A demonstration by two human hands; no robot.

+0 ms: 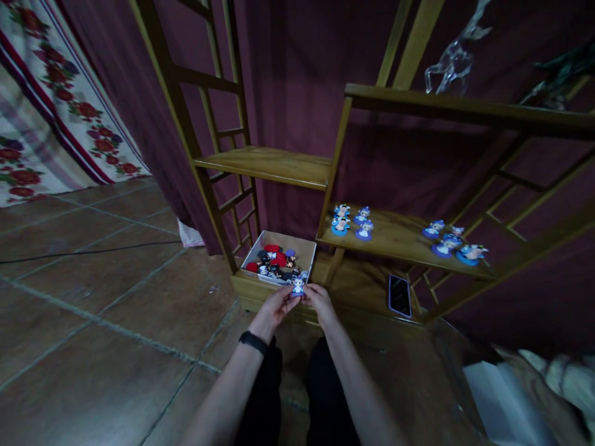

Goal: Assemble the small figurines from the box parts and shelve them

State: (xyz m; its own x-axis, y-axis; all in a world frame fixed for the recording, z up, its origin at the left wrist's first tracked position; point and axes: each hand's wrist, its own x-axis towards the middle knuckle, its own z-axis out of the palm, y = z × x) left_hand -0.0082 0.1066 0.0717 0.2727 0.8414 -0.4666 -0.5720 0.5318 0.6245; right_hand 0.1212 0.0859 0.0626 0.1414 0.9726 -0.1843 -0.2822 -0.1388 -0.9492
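Between my two hands is a small white-and-purple figurine point(298, 285) on a purple base, held upright. My left hand point(277, 305) grips its base from the left, fingers closed around the edge. From the other side, my right hand point(318, 300) pinches the same base. Just behind the figurine stands a white box point(302, 244) holding several jumbled figurines with red, black and purple parts point(277, 260). On the shelf to the right, one group of figurines point(364, 230) stands at the left end and another group point(445, 245) at the right end.
A wooden display rack point(269, 166) with stepped shelves rises ahead. A phone point(400, 295) lies on the lower board at right. Glass horse-like ornament point(453, 62) stands on the upper shelf. A dark cable point(93, 253) crosses the tiled floor; a pale box point(506, 402) sits at lower right.
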